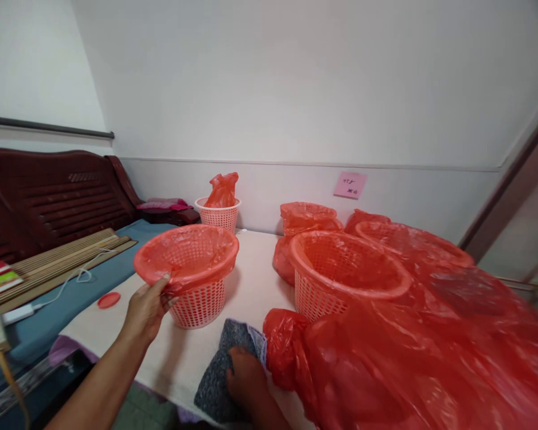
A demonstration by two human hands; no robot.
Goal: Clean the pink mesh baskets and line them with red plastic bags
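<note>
My left hand (148,307) grips the near left rim of a pink perforated basket (199,306), which is lined with a thin red plastic bag (192,251). The basket leans slightly toward me over the white cloth. Lower in the view, my right hand (246,376) is closed on a dark grey fuzzy cloth (226,352) with a pale edge. Beside that cloth, on its right, lies the bunched end of a large red plastic bag (367,352).
Another lined basket (322,292) stands right of centre, with more red bags and baskets behind it. A small basket (219,218) is near the wall. A red disc (108,300) lies on the left. A pink note (350,185) is on the wall.
</note>
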